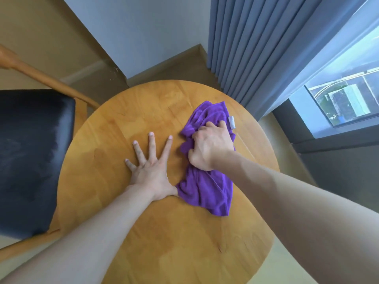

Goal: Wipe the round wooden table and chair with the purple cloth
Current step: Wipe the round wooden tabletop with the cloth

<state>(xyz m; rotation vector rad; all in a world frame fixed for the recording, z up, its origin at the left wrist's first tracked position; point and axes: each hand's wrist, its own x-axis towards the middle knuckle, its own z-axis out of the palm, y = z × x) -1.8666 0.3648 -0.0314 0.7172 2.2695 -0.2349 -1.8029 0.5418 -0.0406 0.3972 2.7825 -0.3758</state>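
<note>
Right hand clenches the purple cloth on the table. Cloth's long axis trails back toward the person. Left hand lies flat beside it, fingers spread; chair sits beyond that hand, unwiped, probably.

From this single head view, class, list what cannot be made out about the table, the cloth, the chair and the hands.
- Table: legs hidden beneath its own top; near edge cut off by the frame bottom.
- Purple cloth: the middle is covered by the right hand.
- White tag on the cloth: print too small to read.
- Chair: cut off at the left edge, seat blurred.
- Left hand: thumb tip hidden by the cloth.
</note>
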